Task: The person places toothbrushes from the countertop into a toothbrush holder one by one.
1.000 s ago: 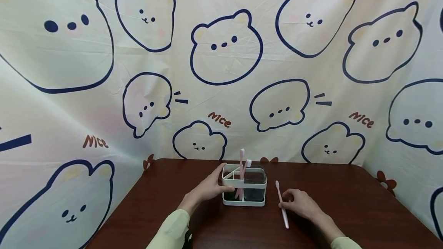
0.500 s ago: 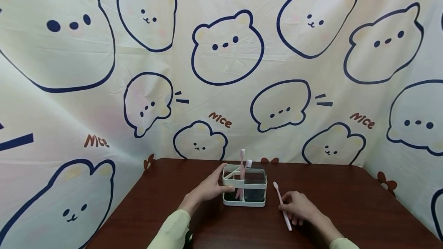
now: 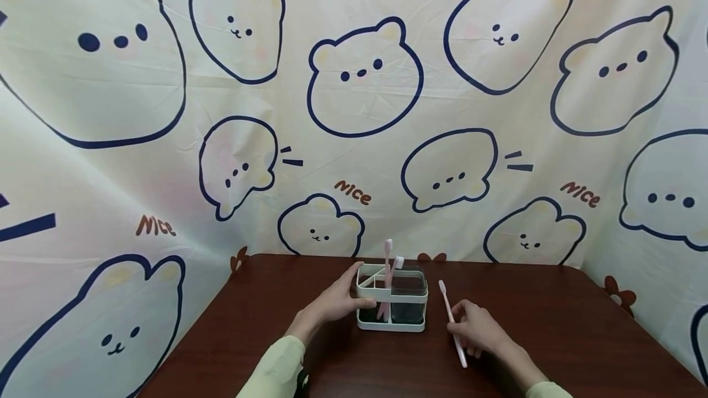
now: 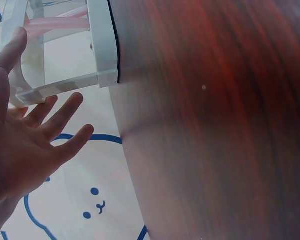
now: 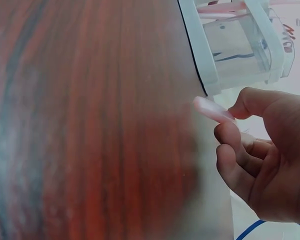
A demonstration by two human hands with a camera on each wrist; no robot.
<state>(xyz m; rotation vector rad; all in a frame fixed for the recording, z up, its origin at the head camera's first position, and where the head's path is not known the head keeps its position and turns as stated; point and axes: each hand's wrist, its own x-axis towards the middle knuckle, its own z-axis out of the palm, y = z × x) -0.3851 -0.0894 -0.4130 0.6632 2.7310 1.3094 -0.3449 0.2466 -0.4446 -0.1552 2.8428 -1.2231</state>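
A white-framed toothbrush holder [image 3: 381, 295] with clear compartments stands on the brown table [image 3: 265, 318]. Two pink toothbrushes [image 3: 388, 253] lean upright in its middle part, heads up. My left hand [image 3: 334, 301] grips the holder's left end, thumb at the front band and fingers behind; in the left wrist view those fingers spread past the frame [image 4: 105, 50]. To the right, my right hand [image 3: 481, 327] pinches another pink toothbrush [image 3: 446, 303] between thumb and fingers, its head pointing up and away. The right wrist view shows the handle end [image 5: 210, 109] jutting from the pinch.
A dark translucent cup [image 3: 407, 312] sits in the right half of the holder. Behind the table hangs a pale cloth [image 3: 365, 109] with cartoon bears, also along both sides. Light green sleeves [image 3: 273, 367] cover the forearms.
The right hand's toothbrush first dipped and tilted left at its head, then rose a little. More curled fingers show beneath that hand now. The left hand and the holder stay put.
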